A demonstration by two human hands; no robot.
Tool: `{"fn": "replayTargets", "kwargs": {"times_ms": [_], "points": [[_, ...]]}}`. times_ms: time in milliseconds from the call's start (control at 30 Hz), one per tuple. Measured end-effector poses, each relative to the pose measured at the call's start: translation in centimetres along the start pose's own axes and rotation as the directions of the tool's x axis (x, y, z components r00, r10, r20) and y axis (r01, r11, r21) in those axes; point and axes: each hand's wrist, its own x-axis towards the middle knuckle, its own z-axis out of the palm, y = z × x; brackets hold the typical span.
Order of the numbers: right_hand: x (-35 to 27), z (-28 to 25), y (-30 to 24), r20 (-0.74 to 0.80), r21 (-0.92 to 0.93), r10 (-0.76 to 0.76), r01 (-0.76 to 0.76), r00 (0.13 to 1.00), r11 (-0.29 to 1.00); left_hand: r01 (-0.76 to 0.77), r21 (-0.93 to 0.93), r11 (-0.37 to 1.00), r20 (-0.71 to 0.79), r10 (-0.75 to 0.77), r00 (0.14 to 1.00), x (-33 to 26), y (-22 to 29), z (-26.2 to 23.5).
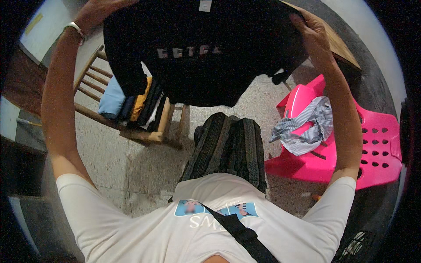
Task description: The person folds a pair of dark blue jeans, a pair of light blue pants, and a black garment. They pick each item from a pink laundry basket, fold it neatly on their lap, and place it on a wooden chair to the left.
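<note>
A black T-shirt [193,74] with pale lettering across it hangs spread out in front of me, held up between both hands. At the upper left, my left hand [98,12] grips one side of it; its fingertips run off the top edge of the picture. My right hand [312,33] is closed on the opposite side, with the thumb lying over the dark cloth. A small white label [205,5] shows on the fabric near the top. The lower edge of the shirt hangs loose and uneven above the floor.
To the left, a wooden chair [151,135] bears a stack of folded clothes [139,103] in blue, yellow, black and white. On the right stands a pink plastic chair [302,168] with a striped grey-and-white garment [309,127] draped over it. A wooden surface [346,50] edges the upper right.
</note>
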Motion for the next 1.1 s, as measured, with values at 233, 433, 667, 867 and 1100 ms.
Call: {"fn": "replayTargets", "kwargs": {"times_ms": [233,433,667,867,1100], "points": [[-1.7,-2.1,-2.7,0.218,0.042,0.064,-0.075,0.974,0.996,0.012,0.084,0.996,-0.058,-0.007,0.998,-0.7,-7.8,-0.4],[-3.2,-1.7,-4.0,0.103,0.284,0.37,-0.384,0.923,0.878,0.221,-0.239,0.946,0.052,-0.215,0.975,1.0,-6.1,3.5],[-0.5,0.0,4.5,0.04,0.427,0.76,-0.699,0.649,0.574,0.536,-0.687,0.49,0.265,-0.518,0.813,6.9,-7.7,14.4],[1.3,6.8,1.0,0.016,0.494,0.499,-0.441,0.866,0.749,0.294,-0.875,0.384,0.218,-0.23,0.948,9.0,-1.9,20.0],[0.8,7.6,-2.1,0.074,0.014,0.114,-0.115,0.991,0.993,0.149,-0.918,0.368,0.22,0.158,0.963,9.4,-0.4,20.2]]}}
